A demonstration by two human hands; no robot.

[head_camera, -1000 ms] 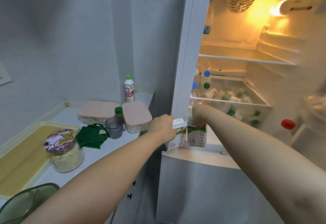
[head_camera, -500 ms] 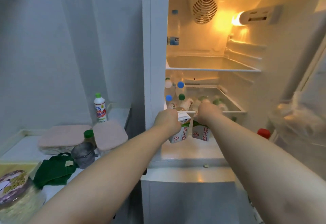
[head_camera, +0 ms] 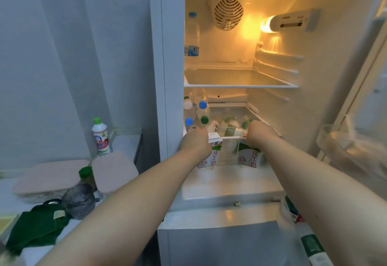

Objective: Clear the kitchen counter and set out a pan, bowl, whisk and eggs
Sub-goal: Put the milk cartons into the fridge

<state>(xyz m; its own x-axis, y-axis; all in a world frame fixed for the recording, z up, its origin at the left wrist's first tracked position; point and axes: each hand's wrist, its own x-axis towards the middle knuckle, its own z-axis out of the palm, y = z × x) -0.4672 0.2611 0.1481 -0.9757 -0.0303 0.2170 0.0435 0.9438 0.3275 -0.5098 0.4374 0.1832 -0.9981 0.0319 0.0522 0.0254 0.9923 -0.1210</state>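
Left hand (head_camera: 195, 145) and right hand (head_camera: 261, 135) reach into an open, lit fridge (head_camera: 226, 180), seen from the head camera, the only view. Each hand is closed around the top of a small green-and-white milk carton. The left carton (head_camera: 213, 158) stands near the fridge's left wall and the right carton (head_camera: 249, 158) stands apart from it. Both are upright, low over the bottom shelf under a rack of capped bottles (head_camera: 202, 111). Whether their bases rest on the shelf cannot be told.

The cartons look like stiff paperboard: probably light to moderate in weight if full, and likely to dent or bulge under a hard squeeze. The upper side panels, just under the folded top, seem the safest place to hold them, with the carton kept upright.

To the left, the counter (head_camera: 125, 142) carries two pink-lidded containers (head_camera: 50, 176), a green-capped bottle (head_camera: 101, 138) and a green cloth (head_camera: 35, 228), so clearing looks unfinished. No pan, bowl, whisk or eggs can be seen.
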